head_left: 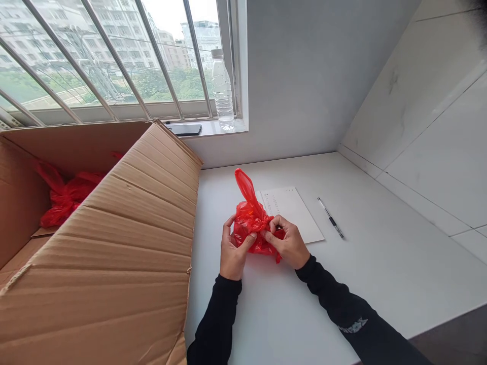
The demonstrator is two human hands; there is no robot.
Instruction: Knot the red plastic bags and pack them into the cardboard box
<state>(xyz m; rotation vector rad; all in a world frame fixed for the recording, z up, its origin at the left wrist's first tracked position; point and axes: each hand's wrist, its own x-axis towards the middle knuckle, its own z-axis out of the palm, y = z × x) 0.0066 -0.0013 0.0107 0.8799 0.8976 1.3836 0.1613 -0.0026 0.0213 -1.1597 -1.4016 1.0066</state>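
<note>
A knotted red plastic bag [249, 215] is between my hands above the white table [262, 314], one handle loop standing up from it. My left hand [234, 253] grips the bag's left side, its thumb pressed near the knot. With thumb and fingers my right hand [289, 241] pinches the plastic at the right of the knot. What the bag contains cannot be made out through the plastic.
An open cardboard box [140, 243] at the left holds more red plastic bags [68, 197]. Behind the bag lie a notepad [300, 213] and a pen [331, 219]. A water bottle [222, 91] and a phone [185, 130] are on the sill by the barred window.
</note>
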